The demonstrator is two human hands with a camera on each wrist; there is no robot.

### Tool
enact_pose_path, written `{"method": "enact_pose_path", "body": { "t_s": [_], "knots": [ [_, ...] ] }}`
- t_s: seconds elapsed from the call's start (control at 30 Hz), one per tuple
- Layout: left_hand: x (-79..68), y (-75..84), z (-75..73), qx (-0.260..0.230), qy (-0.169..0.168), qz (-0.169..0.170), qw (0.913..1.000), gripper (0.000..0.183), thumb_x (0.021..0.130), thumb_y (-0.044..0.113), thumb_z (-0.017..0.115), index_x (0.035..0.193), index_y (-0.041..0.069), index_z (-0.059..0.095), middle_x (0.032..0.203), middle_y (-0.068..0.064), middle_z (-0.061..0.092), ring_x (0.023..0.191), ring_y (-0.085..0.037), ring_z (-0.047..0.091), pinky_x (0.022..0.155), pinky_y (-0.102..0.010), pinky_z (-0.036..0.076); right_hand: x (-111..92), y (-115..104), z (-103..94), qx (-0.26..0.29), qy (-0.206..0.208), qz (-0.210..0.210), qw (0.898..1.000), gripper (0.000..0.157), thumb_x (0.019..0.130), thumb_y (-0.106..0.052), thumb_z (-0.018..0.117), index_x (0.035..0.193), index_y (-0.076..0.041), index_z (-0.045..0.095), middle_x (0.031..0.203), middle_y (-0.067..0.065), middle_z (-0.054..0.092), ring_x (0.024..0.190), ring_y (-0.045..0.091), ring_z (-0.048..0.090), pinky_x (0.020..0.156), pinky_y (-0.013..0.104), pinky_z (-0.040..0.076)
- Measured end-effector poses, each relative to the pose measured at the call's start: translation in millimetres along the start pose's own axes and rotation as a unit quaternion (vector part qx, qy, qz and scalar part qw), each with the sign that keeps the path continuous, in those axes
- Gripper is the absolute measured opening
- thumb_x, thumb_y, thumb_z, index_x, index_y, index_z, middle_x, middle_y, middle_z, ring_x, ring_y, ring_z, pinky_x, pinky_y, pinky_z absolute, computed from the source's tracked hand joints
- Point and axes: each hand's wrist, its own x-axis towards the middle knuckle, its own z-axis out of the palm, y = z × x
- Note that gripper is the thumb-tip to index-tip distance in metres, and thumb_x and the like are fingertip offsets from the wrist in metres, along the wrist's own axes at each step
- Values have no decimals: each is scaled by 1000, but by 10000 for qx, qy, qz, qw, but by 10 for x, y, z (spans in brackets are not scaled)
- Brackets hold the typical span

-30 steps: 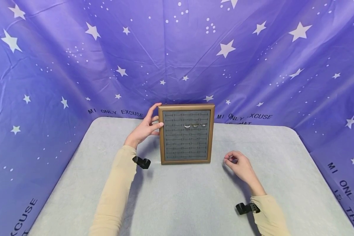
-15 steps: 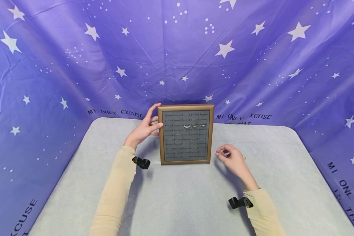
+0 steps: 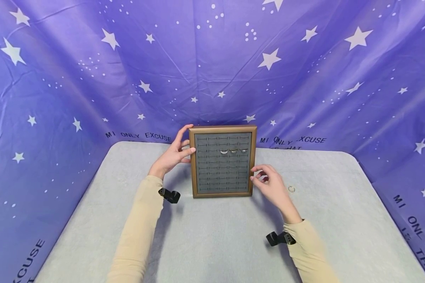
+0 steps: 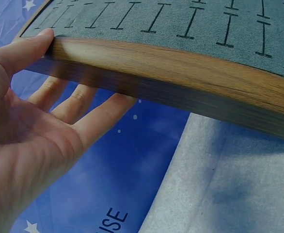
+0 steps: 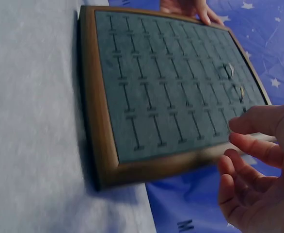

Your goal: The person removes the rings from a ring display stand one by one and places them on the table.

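Note:
A wood-framed ring display board (image 3: 222,195) with a grey slotted pad stands tilted back on the table. Three rings sit in one row toward its upper right, among them a silvery ring (image 3: 224,151) and a gold-toned ring (image 3: 233,151). My left hand (image 3: 171,157) grips the left side of the frame, thumb on the front and fingers behind, as the left wrist view confirms. Beside the right edge is my right hand (image 3: 270,186), fingers bent, thumb and index tips slightly apart; nothing shows between them. Whether they touch the frame I cannot tell.
A loose ring (image 3: 291,189) lies on the pale grey table (image 3: 212,243), just right of my right hand. Behind the table and along both sides hangs a purple star-print cloth (image 3: 198,59). Each forearm wears a black wrist camera (image 3: 170,195).
My right hand has moved left and away from me, from the open table to the board's right edge, uncovering the loose ring. The left hand and the board stay put.

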Motion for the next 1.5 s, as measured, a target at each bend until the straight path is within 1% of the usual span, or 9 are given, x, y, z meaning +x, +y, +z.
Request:
{"method": "enact_pose_path", "body": {
  "t_s": [0.23, 0.4, 0.5, 0.73, 0.93, 1.1, 1.27, 1.33, 1.5],
  "knots": [
    [10, -15, -3, -19, -26, 15, 10000, 78, 97, 1, 54, 153, 36, 13, 131, -24, 48, 100, -34, 62, 82, -55, 52, 95, -148, 99, 338, 289, -302, 9986, 20, 82, 6, 70, 101, 0, 67, 100, 13, 60, 85, 27, 57, 68, 30, 50],
    [6, -19, -9, 20, 12, 1, 10000, 78, 97, 1, 55, 153, 37, 13, 133, -24, 46, 101, -33, 61, 82, -55, 52, 179, -242, 161, 495, 354, -581, 9965, 18, 82, 8, 68, 97, 0, 69, 100, 12, 61, 83, 25, 56, 65, 29, 49],
    [7, -17, -8, 35, -7, -1, 10000, 78, 97, 2, 54, 153, 37, 13, 133, -24, 46, 101, -33, 61, 82, -55, 52, 226, -305, 186, 401, 363, -643, 9965, 17, 82, 6, 68, 96, -2, 70, 102, 10, 61, 84, 24, 56, 66, 28, 47],
    [13, -12, -4, 17, -61, 40, 10000, 78, 97, 2, 54, 153, 36, 12, 132, -24, 47, 101, -34, 61, 82, -55, 52, 324, -414, 216, 99, 516, -812, 9953, 14, 82, 1, 68, 95, -4, 71, 106, 11, 61, 99, 26, 52, 80, 40, 43],
    [22, -22, -16, -23, -57, 26, 10000, 78, 97, 1, 54, 153, 36, 13, 132, -24, 47, 100, -33, 62, 82, -54, 52, 415, -459, 261, -80, 580, -1058, 9927, 13, 82, 0, 68, 93, -5, 71, 105, 12, 62, 101, 29, 47, 88, 43, 36],
    [21, -15, -15, -9, -66, 20, 10000, 78, 97, 0, 53, 153, 36, 13, 132, -25, 47, 100, -32, 62, 83, -54, 52, 486, -492, 317, -146, 607, -1185, 9910, 12, 82, -1, 68, 92, -6, 71, 104, 12, 61, 105, 32, 44, 91, 47, 34],
    [20, -9, -13, 19, -78, 16, 10000, 78, 98, 1, 53, 153, 36, 12, 132, -25, 47, 101, -33, 61, 83, -55, 52, 526, -473, 414, -308, 669, -1209, 9899, 13, 81, -4, 69, 93, -8, 71, 108, 12, 58, 110, 35, 38, 94, 54, 24],
    [18, -12, -14, 20, -66, 1, 10000, 78, 98, 1, 54, 153, 36, 12, 132, -25, 47, 101, -33, 61, 83, -55, 52, 530, -455, 457, -357, 704, -1193, 9897, 14, 81, -5, 69, 94, -9, 72, 110, 11, 56, 111, 35, 35, 94, 55, 22],
    [10, -14, -12, -11, -65, 29, 10000, 77, 97, 1, 54, 153, 37, 14, 133, -24, 46, 102, -33, 61, 82, -55, 52, 532, -437, 543, -415, 878, -1240, 9875, 16, 81, -6, 69, 96, -10, 73, 111, 11, 52, 111, 36, 32, 91, 54, 20]
  ]
}}
